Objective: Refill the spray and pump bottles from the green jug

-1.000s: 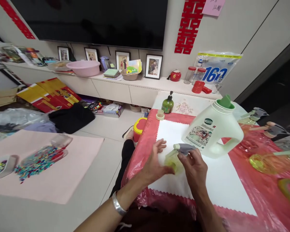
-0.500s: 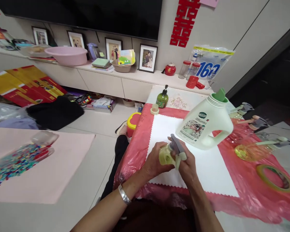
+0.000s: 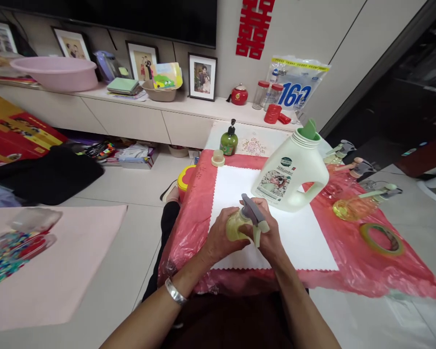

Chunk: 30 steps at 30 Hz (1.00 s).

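A small yellow-green spray bottle with a grey trigger head is held over a white cloth. My left hand is wrapped round the bottle's body. Fingers of my right hand are closed round the trigger head. Just behind stands a large pale-green detergent jug with its cap off and a green funnel in its mouth.
The low table has a red plastic cover. On its right lie other spray bottles and a tape roll. A green pump bottle and a small cap sit at the far edge. A pink mat with beads lies on the floor.
The trigger head has turned from lying sideways to sitting on top of the bottle, and my left hand has closed round the bottle's body. The view has shifted rightward.
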### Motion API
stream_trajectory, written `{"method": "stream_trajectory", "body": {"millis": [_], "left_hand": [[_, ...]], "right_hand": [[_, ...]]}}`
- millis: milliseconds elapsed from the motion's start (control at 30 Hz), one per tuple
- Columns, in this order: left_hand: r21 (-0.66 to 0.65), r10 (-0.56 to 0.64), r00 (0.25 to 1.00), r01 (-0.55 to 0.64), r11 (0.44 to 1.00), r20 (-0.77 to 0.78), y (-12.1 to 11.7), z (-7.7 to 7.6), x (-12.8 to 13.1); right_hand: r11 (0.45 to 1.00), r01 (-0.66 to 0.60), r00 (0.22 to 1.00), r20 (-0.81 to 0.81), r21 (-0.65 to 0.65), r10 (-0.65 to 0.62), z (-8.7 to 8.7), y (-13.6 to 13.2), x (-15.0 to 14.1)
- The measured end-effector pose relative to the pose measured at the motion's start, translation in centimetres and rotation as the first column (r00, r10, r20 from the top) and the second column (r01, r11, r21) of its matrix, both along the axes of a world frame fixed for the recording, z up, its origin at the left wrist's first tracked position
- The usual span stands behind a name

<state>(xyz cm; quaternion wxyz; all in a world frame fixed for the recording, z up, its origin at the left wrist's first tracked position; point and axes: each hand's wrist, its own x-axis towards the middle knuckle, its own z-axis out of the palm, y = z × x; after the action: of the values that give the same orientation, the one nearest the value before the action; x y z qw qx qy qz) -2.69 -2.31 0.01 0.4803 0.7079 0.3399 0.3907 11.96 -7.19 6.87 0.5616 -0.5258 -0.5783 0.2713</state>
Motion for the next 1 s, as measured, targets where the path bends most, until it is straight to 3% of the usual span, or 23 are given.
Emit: {"method": "stream_trajectory", "body": {"millis": [100, 233, 400, 500, 633, 700, 767, 833, 1000], "left_hand": [[0.016, -0.009, 1.0, 0.01, 1.0, -0.012, 0.0, 0.1, -0.1], [0.046, -0.025, 1.0, 0.025, 0.999, -0.015, 0.2, 0.1, -0.3], [0.027, -0.002, 1.0, 0.002, 1.0, -0.019, 0.0, -0.1, -0.4], [0.034, 0.052, 0.999, -0.052, 0.998, 0.0, -0.1, 0.2, -0.4], [-0.018, 0.129, 0.991, -0.129, 0.992, 0.032, -0.1, 0.5, -0.4], [-0.042, 0.143, 0.989, -0.141, 0.989, 0.046, -0.2, 0.5, -0.3], [-0.06, 0.157, 0.986, -0.154, 0.986, 0.054, -0.2, 0.4, -0.3], [-0.065, 0.17, 0.984, -0.166, 0.984, 0.057, -0.2, 0.4, -0.3], [-0.041, 0.149, 0.987, -0.147, 0.988, 0.056, -0.2, 0.3, -0.3]], "right_hand": [[0.998, 0.052, 0.999, 0.006, 0.025, -0.052, 0.6, 0.1, -0.4], [0.988, 0.137, 0.977, -0.171, 0.064, -0.125, 2.6, 0.2, 0.4], [0.932, 0.301, 0.91, -0.354, 0.203, -0.217, 6.6, 0.4, 2.6], [0.894, 0.389, 0.886, -0.356, 0.22, -0.298, 7.5, 0.3, 4.0], [0.839, 0.479, 0.864, -0.307, 0.259, -0.398, 6.7, -0.7, 6.5], [0.886, 0.41, 0.912, -0.075, 0.218, -0.404, 5.8, -1.6, 8.0], [0.956, 0.281, 0.913, 0.283, 0.085, -0.293, 4.5, -2.4, 9.3], [0.978, 0.2, 0.841, 0.522, -0.052, -0.144, 2.7, -3.1, 10.1], [0.956, 0.154, 0.746, 0.664, -0.252, 0.055, -1.4, -4.1, 11.0]]}}
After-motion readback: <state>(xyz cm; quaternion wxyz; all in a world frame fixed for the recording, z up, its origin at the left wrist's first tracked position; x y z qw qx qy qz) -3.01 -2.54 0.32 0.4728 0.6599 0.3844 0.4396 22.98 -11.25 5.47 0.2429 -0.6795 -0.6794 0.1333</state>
